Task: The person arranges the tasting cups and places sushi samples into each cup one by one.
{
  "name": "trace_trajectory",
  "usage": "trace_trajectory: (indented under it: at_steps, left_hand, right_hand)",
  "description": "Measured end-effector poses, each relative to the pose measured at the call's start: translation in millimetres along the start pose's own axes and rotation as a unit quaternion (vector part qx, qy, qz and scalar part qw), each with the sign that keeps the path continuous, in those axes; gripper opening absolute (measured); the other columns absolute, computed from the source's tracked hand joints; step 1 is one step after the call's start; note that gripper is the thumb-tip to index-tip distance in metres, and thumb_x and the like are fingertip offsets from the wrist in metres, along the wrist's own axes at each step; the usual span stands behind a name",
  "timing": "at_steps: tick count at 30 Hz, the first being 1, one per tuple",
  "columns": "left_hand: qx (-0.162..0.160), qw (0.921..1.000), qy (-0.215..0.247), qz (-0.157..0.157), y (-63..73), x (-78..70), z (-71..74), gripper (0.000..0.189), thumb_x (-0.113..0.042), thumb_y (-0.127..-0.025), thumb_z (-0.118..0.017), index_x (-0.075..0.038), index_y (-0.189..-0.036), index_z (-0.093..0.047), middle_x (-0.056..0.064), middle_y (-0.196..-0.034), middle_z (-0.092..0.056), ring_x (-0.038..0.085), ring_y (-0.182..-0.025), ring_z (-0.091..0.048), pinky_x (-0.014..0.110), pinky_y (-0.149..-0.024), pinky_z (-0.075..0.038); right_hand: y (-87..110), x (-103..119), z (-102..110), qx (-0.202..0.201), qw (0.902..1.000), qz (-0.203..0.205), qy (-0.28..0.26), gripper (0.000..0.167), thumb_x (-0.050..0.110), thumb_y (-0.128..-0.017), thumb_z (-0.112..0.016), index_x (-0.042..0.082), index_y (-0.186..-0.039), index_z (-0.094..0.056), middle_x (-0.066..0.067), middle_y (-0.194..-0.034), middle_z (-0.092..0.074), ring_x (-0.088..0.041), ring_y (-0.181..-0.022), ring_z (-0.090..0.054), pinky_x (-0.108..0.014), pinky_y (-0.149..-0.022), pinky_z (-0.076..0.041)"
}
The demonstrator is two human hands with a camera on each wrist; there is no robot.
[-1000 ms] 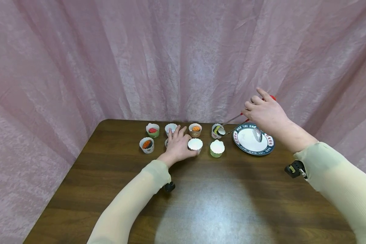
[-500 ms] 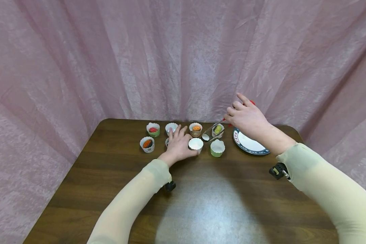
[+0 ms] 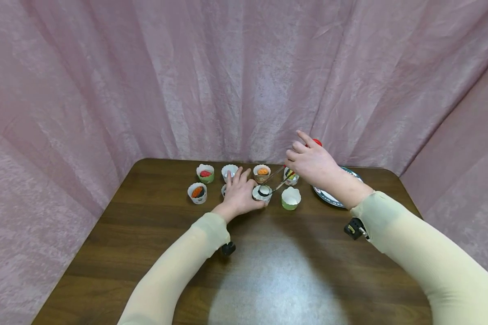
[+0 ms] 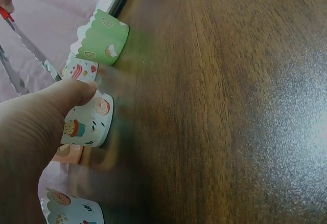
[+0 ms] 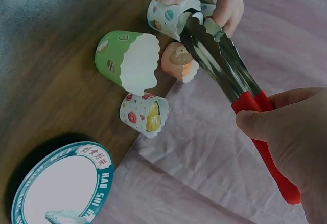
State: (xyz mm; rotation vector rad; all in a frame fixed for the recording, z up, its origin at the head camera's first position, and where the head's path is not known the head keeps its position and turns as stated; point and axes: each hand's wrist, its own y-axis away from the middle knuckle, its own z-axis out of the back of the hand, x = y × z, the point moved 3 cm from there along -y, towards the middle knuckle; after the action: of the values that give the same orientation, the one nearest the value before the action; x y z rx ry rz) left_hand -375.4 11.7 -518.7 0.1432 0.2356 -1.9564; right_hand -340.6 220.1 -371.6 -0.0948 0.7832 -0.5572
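Note:
My left hand (image 3: 237, 192) holds a white paper baking cup (image 4: 87, 127) with a cupcake print, thumb on its near side and fingers behind. My right hand (image 3: 312, 159) grips a pair of metal tongs (image 5: 212, 55) by the red handles. At the tong tips is a small white piece with a black rim (image 3: 264, 191), at the mouth of the held cup. To the right of that cup stands a green paper cup (image 3: 290, 204). Behind it is a patterned cup (image 5: 134, 114) with a yellow piece inside. Another white cup (image 3: 229, 169) is partly hidden by my left fingers.
On the left stand a cup with a red piece (image 3: 205, 174) and a cup with an orange-and-black piece (image 3: 197, 193). An orange-patterned cup (image 5: 174, 63) is behind the held one. A blue-rimmed plate (image 5: 104, 180) bears a silvery piece (image 5: 66, 217).
My right hand has moved left from the plate side, carrying the white-and-black piece in the tongs over to the held cup. My left hand has stayed in place.

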Motion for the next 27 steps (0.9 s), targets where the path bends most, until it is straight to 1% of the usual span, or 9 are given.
trace_trajectory:
  at_steps: [3, 8, 13, 17, 20, 22, 27]
  left_hand:
    - [-0.002, 1.0000, -0.003, -0.001, 0.5, 0.1, 0.0, 0.065, -0.070, -0.077, -0.075, -0.022, -0.121, -0.069, 0.010, -0.165, -0.027, 0.036, -0.155, -0.009, 0.062, -0.120, 0.004]
    - [-0.005, 1.0000, -0.008, -0.001, 1.7, 0.4, -0.4, 0.063, -0.070, -0.077, -0.074, -0.022, -0.118, -0.069, 0.010, -0.165, -0.028, 0.036, -0.154, -0.010, 0.063, -0.120, 0.004]
    - [-0.002, 1.0000, -0.002, 0.002, 1.6, 0.9, -1.3, 0.061, -0.069, -0.078, -0.074, -0.022, -0.118, -0.068, 0.009, -0.166, -0.026, 0.034, -0.155, -0.007, 0.062, -0.120, 0.006]
    - [-0.004, 1.0000, 0.005, 0.002, 0.4, 2.0, -3.3, 0.061, -0.067, -0.077, -0.075, -0.022, -0.117, -0.068, 0.009, -0.166, -0.026, 0.034, -0.155, -0.006, 0.061, -0.120, 0.007]
    - [-0.007, 1.0000, 0.006, -0.002, -0.4, 3.0, -4.8, 0.060, -0.066, -0.077, -0.075, -0.021, -0.117, -0.068, 0.010, -0.165, -0.027, 0.035, -0.155, -0.007, 0.062, -0.120, 0.007]
    - [-0.009, 0.9999, 0.005, -0.002, -0.4, 3.4, -4.7, 0.059, -0.065, -0.077, -0.075, -0.021, -0.117, -0.068, 0.010, -0.165, -0.027, 0.035, -0.155, -0.008, 0.062, -0.120, 0.006]
    - [-0.009, 1.0000, 0.003, 0.000, 0.4, 3.9, -2.0, 0.059, -0.065, -0.078, -0.075, -0.021, -0.118, -0.068, 0.010, -0.165, -0.028, 0.034, -0.155, -0.007, 0.062, -0.120, 0.005]
  right_hand:
    - [-3.5, 1, 0, 0.007, 1.0000, 0.003, 0.004, 0.009, 0.007, -0.091, -0.069, 0.013, -0.093, -0.074, -0.005, -0.089, -0.060, -0.031, -0.103, -0.055, -0.055, -0.121, -0.022]
    - [-6.8, 2, -1, 0.024, 0.9997, 0.006, 0.003, 0.017, -0.001, -0.087, -0.072, 0.013, -0.096, -0.075, -0.004, -0.090, -0.060, -0.031, -0.102, -0.055, -0.055, -0.121, -0.021]
    - [-4.0, 1, 0, 0.017, 0.9998, 0.005, -0.001, 0.018, -0.002, -0.087, -0.072, 0.013, -0.096, -0.075, -0.005, -0.090, -0.060, -0.031, -0.102, -0.055, -0.055, -0.121, -0.020]
    - [4.2, -5, 2, 0.012, 0.9999, 0.000, -0.004, 0.020, -0.004, -0.086, -0.073, 0.012, -0.097, -0.074, -0.005, -0.090, -0.059, -0.031, -0.100, -0.054, -0.056, -0.122, -0.017]
    - [13.0, -11, 5, 0.018, 0.9998, -0.008, -0.010, 0.024, -0.005, -0.083, -0.074, 0.012, -0.100, -0.074, -0.005, -0.089, -0.058, -0.032, -0.099, -0.053, -0.056, -0.122, -0.018]
    - [19.4, -16, 7, 0.024, 0.9995, -0.018, -0.015, 0.024, -0.003, -0.084, -0.074, 0.012, -0.102, -0.074, -0.005, -0.090, -0.058, -0.032, -0.099, -0.053, -0.056, -0.121, -0.020]
    - [36.5, -26, 12, 0.034, 0.9984, -0.038, -0.026, 0.026, -0.006, -0.087, -0.068, 0.009, -0.108, -0.074, -0.005, -0.096, -0.061, -0.032, -0.103, -0.053, -0.055, -0.121, -0.021]
